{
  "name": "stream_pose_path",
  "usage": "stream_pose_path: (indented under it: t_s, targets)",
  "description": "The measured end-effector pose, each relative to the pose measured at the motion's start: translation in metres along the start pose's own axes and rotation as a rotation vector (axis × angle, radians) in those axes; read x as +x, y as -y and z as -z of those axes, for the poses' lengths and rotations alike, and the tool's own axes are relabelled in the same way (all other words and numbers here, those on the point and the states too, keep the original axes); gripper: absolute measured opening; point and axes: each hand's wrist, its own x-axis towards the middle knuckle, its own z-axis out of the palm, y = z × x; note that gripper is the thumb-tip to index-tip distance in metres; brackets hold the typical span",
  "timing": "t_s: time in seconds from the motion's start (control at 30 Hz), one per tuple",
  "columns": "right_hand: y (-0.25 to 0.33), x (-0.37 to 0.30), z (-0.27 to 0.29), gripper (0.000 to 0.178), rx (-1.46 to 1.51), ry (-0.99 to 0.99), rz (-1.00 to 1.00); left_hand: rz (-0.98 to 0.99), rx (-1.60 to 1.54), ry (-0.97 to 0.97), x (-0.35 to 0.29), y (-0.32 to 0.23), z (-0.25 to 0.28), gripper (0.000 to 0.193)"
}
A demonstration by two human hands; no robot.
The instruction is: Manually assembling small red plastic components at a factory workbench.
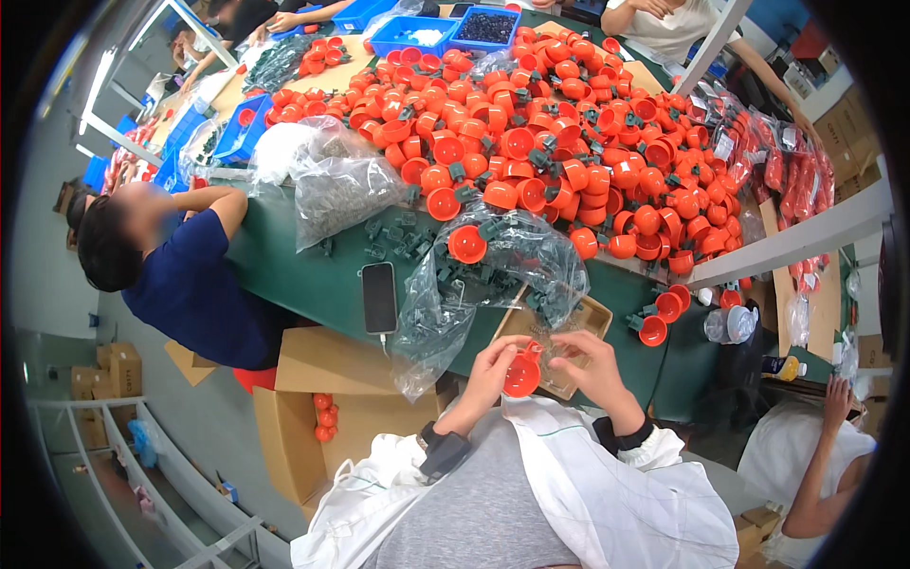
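My left hand (491,377) is closed around a small red plastic cup (521,376), whose round open mouth faces up. Just right of it hovers my right hand (592,368), fingers curved, with thumb and forefinger apart and nothing visible between them. Beyond my hands lies a shallow brown tray (595,318), partly covered by a clear plastic bag (436,327) of dark green plastic clips (555,305). One red cup with a green clip (466,245) rests on the bag. A large heap of similar red cups (512,142) covers the table behind.
A phone (379,298) with a cable lies on the green table (284,237). An open cardboard box (284,436) holds some red pieces at lower left. White frame posts (796,239) cross the right side. Blue bins (408,36) stand far back. Co-workers sit around the table.
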Motion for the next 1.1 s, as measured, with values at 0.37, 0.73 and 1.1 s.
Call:
stream_pose_path:
  t_s: [0.37,0.73,1.1]
  targets:
    - [-0.097,-0.010,-0.016,0.014,-0.995,0.616,0.203,0.094,-0.131,-0.124,-0.035,0.009,-0.007,0.029]
    - [-0.117,-0.014,-0.034,0.013,-0.477,0.591,0.401,0.121,-0.162,-0.297,-0.080,0.047,-0.021,0.031]
    - [-0.124,-0.006,-0.037,0.010,-0.669,0.440,0.338,0.058,-0.255,-0.323,-0.088,0.041,-0.018,0.032]
